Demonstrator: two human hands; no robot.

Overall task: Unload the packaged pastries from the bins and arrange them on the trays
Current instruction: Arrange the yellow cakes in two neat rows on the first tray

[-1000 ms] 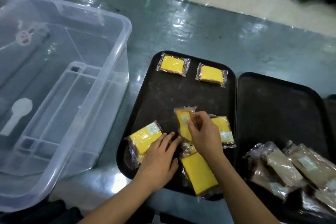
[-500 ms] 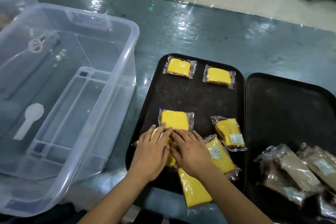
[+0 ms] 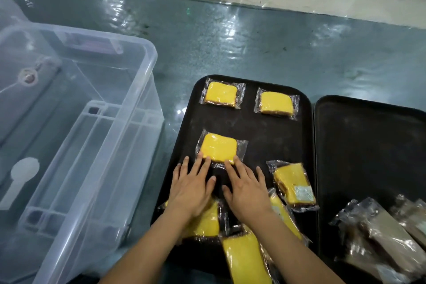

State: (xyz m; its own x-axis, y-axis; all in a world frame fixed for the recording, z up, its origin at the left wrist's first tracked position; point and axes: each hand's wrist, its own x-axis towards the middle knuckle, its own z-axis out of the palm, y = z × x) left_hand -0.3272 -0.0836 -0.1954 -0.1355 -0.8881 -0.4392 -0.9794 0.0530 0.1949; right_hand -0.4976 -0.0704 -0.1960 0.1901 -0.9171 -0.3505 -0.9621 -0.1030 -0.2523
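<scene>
- At far left we see a clear bin on the wet-looking floor, with only a white scoop shape showing through it.
- Just right of the bin lies a dark tray, holding yellow wrapped pastries.
- Two pastries sit side by side at the tray's far end, one left, one right, apart from each other.
- A third pastry lies mid-tray on the left; we rest both hands flat at its near edge.
- Our left hand is spread open, fingertips touching the wrapper, gripping nothing.
- Our right hand is likewise flat and open, its fingertips on the same wrapper.
- Under and near our wrists lie more yellow pastries, overlapping at the tray's near end.
- A label-side-up pastry sits tilted by the tray's right rim.
- A second tray touches the first; brown packets pile in its near corner.
</scene>
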